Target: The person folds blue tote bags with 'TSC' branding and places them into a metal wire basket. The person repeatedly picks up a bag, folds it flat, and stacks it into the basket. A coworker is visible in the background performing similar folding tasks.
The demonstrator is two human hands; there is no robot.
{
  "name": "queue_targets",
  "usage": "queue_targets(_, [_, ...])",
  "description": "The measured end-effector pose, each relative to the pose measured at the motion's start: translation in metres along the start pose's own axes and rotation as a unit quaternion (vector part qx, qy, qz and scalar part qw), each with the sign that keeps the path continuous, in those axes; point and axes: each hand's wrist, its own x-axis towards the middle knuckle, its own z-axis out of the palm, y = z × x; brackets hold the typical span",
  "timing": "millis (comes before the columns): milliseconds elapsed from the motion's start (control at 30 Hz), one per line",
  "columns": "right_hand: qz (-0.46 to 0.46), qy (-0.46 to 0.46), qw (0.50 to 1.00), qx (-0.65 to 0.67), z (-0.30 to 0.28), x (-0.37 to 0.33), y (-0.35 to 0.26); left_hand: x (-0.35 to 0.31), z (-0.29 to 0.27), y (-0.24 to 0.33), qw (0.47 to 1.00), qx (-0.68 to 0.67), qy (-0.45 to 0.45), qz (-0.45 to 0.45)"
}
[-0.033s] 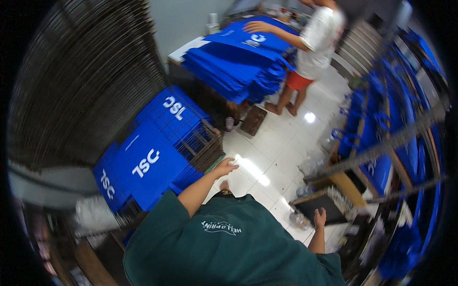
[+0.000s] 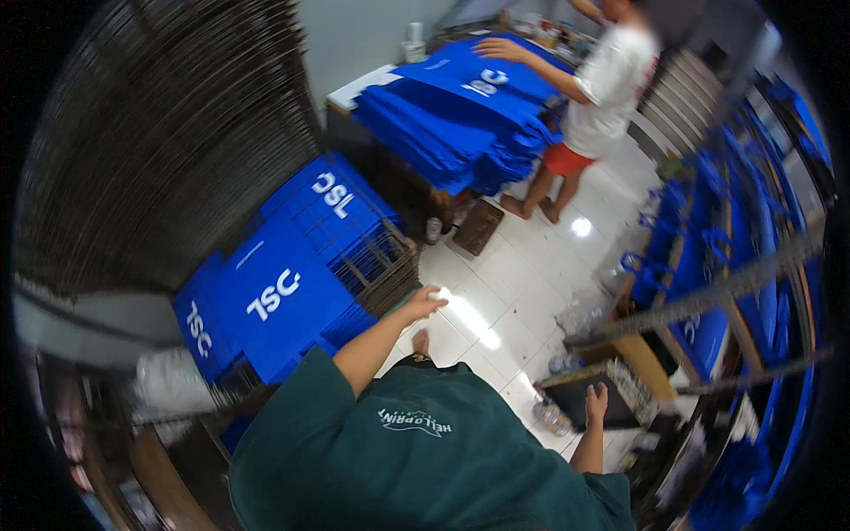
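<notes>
My left hand [image 2: 425,303] is stretched out over the tiled floor beside the drying rack on the left. Its fingers are loosely bent and apart, and nothing shows in them. Flat blue fabric bags [image 2: 305,310] with white print lie on that rack, left of my forearm. My right hand [image 2: 597,407] hangs at my right side with fingers apart and nothing held. It is nearest to a dark, box-like thing [image 2: 567,396] on the floor; I cannot make out what it is.
Many wire rack shelves [image 2: 177,133] are raised at upper left. Ahead, a person in a white shirt [image 2: 611,88] rests a hand on a pile of blue bags [image 2: 425,124] on a table. More blue bags [image 2: 735,239] lie on a rack at right. A clear bottle [image 2: 551,416] is on the floor.
The surroundings have shifted slightly in the picture as my head moves. Both my hands stay empty, and the person ahead keeps a hand on the pile.
</notes>
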Motion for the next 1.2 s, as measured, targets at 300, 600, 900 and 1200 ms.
queue_targets(300, [0.017,-0.191,0.977,0.091,0.135,0.059,-0.191,0.136,-0.072,0.090,0.966,-0.205,0.149,0.051])
queue_targets(600, [-0.036,-0.145,0.972,0.183,0.220,0.148,-0.482,0.110,-0.098,0.061,0.980,-0.184,0.075,-0.031])
queue_targets(900, [0.072,-0.025,0.957,0.279,0.390,0.247,-0.601,0.031,-0.141,0.049,0.927,-0.284,0.238,-0.066])
queue_targets(1200, [0.046,-0.196,0.870,0.450,0.378,0.221,-0.609,0.016,-0.094,0.058,0.890,-0.335,0.304,-0.064])
